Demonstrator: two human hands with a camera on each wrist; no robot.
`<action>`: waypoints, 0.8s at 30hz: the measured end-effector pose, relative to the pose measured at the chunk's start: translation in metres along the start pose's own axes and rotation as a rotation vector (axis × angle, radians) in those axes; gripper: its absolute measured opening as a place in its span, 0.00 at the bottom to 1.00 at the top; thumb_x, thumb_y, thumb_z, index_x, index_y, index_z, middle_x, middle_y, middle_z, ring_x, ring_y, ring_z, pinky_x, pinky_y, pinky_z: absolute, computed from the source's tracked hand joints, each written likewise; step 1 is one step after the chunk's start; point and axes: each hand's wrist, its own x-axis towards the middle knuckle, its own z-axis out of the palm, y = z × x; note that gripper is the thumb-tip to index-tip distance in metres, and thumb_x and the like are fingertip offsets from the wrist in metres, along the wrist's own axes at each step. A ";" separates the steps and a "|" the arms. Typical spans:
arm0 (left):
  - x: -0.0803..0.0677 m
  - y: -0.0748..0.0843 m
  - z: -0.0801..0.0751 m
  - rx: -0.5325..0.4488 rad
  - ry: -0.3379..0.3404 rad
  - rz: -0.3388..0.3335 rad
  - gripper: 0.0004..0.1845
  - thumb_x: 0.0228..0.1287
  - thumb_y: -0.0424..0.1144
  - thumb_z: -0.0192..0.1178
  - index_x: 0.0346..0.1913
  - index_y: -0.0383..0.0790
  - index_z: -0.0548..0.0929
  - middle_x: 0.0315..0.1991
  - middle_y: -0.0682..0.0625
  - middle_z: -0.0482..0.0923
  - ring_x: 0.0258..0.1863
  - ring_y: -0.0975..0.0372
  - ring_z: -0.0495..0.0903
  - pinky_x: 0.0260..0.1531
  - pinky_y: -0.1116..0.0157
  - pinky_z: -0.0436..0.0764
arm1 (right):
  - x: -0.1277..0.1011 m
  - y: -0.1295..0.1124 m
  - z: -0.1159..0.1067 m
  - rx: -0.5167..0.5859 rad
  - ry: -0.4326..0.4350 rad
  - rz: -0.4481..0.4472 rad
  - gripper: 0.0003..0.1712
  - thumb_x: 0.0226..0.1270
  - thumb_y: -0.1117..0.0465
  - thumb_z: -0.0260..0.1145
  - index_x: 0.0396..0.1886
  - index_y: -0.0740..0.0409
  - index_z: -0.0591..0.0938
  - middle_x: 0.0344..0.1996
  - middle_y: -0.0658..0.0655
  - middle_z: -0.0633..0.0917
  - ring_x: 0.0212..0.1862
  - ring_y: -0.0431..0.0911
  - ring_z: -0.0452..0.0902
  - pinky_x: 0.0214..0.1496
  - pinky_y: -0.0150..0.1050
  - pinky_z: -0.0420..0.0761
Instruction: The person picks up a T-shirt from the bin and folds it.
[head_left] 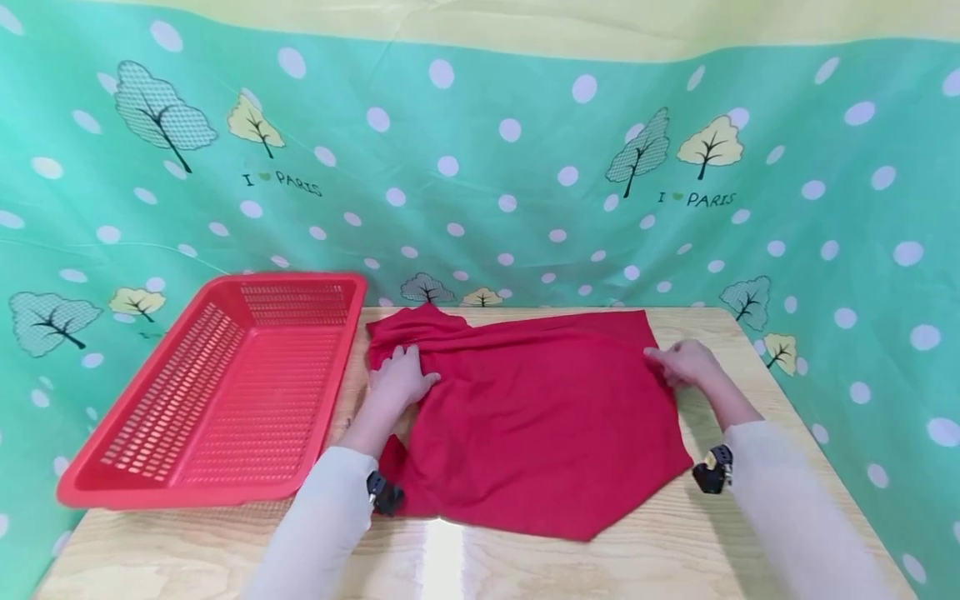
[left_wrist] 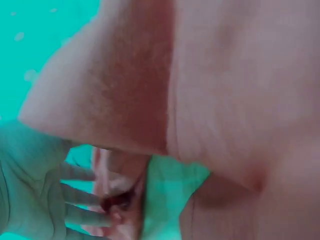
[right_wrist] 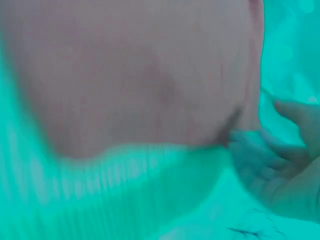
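Note:
A dark red shirt-like garment [head_left: 547, 417] lies spread across the wooden table [head_left: 525, 567], with folds along its far side and bunched cloth at its left end. My left hand [head_left: 401, 375] rests on that left part, fingers spread over the cloth. In the left wrist view the fingers of the left hand [left_wrist: 45, 195] look straight, beside the hanging cloth [left_wrist: 240, 80]. At the garment's right edge is my right hand [head_left: 684, 364], its fingertips touching the cloth. In the right wrist view the right hand's thumb stands apart from its bent fingers [right_wrist: 255, 155].
A red plastic basket [head_left: 345, 367] with slotted walls stands to the left, close to the garment. Behind the table hangs a green dotted curtain [head_left: 480, 208] printed with trees, which also runs along both sides. Dark cameras are strapped to both wrists.

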 end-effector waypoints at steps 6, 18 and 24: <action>-0.028 -0.006 -0.002 0.098 0.173 0.019 0.14 0.64 0.35 0.51 0.46 0.26 0.75 0.43 0.31 0.76 0.42 0.42 0.79 0.36 0.47 0.79 | -0.030 0.010 -0.006 -0.211 -0.380 0.134 0.30 0.60 0.36 0.60 0.22 0.60 0.72 0.16 0.53 0.77 0.20 0.44 0.76 0.28 0.38 0.80; -0.029 -0.010 0.009 0.175 -0.197 0.025 0.29 0.71 0.45 0.43 0.72 0.41 0.56 0.71 0.37 0.55 0.70 0.40 0.52 0.61 0.37 0.57 | -0.032 0.029 0.005 0.460 -0.536 -0.055 0.08 0.68 0.59 0.44 0.34 0.55 0.69 0.27 0.47 0.80 0.32 0.41 0.81 0.39 0.40 0.81; -0.030 -0.010 0.017 0.161 -0.266 -0.047 0.38 0.69 0.56 0.40 0.74 0.39 0.45 0.74 0.36 0.40 0.72 0.39 0.39 0.62 0.32 0.44 | -0.036 0.039 0.012 0.593 -0.617 0.005 0.11 0.74 0.54 0.42 0.43 0.55 0.66 0.32 0.46 0.80 0.33 0.38 0.80 0.38 0.34 0.80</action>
